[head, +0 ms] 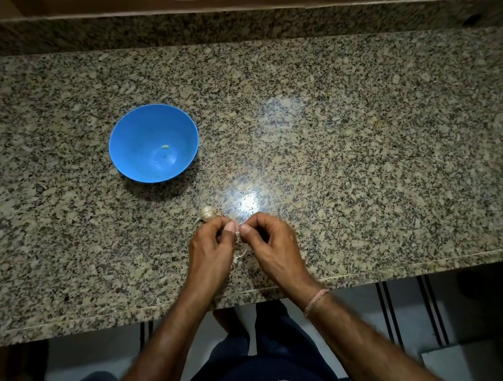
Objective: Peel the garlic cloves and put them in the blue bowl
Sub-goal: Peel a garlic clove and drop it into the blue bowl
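head view: round blue plastic bowl point(153, 143) on speckled granite tabletop point(365, 144), one peeled clove point(164, 146) inside. left hand point(211, 246) and right hand point(268, 235) pinch another clove, fingers point(232, 227) narrow. papery garlic bulb point(207, 213) remains beside them; most unpeeled.

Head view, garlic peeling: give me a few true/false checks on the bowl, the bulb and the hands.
1. The blue bowl holds one small pale piece. True.
2. The garlic bulb lies inside the bowl. False: it lies on the counter, just beyond the left hand.
3. The left hand and the right hand both pinch a garlic clove between them. True.
4. The bowl stands to the right of the hands. False: it stands to their left, farther back.
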Motion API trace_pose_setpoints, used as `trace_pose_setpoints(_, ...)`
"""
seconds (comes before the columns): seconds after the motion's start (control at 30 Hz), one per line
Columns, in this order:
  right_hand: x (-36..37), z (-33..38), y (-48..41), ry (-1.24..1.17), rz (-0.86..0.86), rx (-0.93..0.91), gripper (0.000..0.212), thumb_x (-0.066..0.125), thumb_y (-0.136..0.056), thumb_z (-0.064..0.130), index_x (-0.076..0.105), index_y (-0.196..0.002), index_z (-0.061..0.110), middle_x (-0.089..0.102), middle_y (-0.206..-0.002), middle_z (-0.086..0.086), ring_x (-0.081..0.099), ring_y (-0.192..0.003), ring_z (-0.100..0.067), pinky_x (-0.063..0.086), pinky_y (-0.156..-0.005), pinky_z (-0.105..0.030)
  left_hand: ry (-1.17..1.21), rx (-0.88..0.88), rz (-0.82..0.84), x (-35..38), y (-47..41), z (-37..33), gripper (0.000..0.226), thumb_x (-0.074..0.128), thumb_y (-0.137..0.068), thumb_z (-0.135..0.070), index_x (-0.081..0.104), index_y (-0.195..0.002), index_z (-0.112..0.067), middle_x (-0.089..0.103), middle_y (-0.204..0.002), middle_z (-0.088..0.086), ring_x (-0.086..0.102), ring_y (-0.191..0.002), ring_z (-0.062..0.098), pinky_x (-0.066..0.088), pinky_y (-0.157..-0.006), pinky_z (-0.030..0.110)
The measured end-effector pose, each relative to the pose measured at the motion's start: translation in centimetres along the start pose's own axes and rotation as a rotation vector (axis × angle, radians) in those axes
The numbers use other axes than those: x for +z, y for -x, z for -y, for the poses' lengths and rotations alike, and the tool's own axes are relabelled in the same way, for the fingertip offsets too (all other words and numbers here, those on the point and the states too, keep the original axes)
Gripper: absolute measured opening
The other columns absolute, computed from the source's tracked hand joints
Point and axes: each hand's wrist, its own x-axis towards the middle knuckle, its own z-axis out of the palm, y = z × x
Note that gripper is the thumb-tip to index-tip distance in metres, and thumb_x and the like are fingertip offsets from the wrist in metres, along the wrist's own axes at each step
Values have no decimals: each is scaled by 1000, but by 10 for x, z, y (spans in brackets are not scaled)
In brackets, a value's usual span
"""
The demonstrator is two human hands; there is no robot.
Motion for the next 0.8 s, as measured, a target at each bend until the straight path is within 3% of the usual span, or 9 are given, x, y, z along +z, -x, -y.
trace_pose_setpoints(0.07,1,-1,0,-50,-2,68,20,66,-102,29,69,-90,13,70,-83,-5,66,-77,-17,61,-76,-38,-25,-16,-2,3,0,0,22,51,-109,-27,63,-91,-21,61,-81,-7,55,-71,4,37,-59,21)
trace_pose_setpoints(0.13,1,-1,-1,-111,6,135,22,64,-104,30,70,-93,12,72,-87,-12,69,-77,-26,61,-76,-48,17,-12,-40,6,2,3,18,55,-107,-28,67,-94,-23,66,-84,-8,60,-74,5,44,-62,22)
trace_pose_setpoints(0.27,-4,-1,-4,-120,-13,168,26,64,-104,33,71,-90,12,74,-91,-9,72,-88,-25,61,-87,-44,80,35,-119,5,5,7,6,69,-99,-27,74,-99,-24,76,-91,-10,72,-87,3,58,-77,26)
trace_pose_setpoints(0.4,-3,-3,-4,-128,-20,158,25,64,-104,33,72,-89,14,74,-90,-8,71,-90,-26,61,-90,-48,64,70,-106,2,6,3,4,73,-97,-25,76,-97,-23,76,-89,-11,71,-84,-1,54,-71,13)
trace_pose_setpoints(0.5,-3,-3,-5,-145,-11,155,26,64,-104,33,72,-90,13,74,-92,-11,71,-95,-31,61,-92,-48,39,96,-98,1,5,7,2,74,-96,-25,76,-97,-24,76,-89,-12,71,-83,2,53,-70,13)
trace_pose_setpoints(0.6,-3,-3,-5,-169,-5,178,26,64,-103,32,73,-88,12,73,-87,-10,69,-84,-24,59,-89,-46,-67,155,-101,-1,4,8,3,72,-97,-25,74,-98,-27,73,-91,-15,68,-85,4,53,-71,16)
trace_pose_setpoints(0.7,-3,-3,-5,-160,-11,187,28,64,-103,32,72,-86,11,68,-79,2,63,-77,-11,58,-81,-38,-54,175,-92,-2,4,5,10,71,-98,-23,75,-105,-28,73,-98,-17,68,-92,1,55,-77,16)
trace_pose_setpoints(0.8,-2,-4,-5,-157,-8,192,31,63,-104,33,70,-87,8,66,-78,0,61,-74,-12,56,-76,-34,-43,155,-87,-1,2,7,3,73,-96,-25,75,-97,-26,74,-92,-14,70,-90,1,56,-78,18)
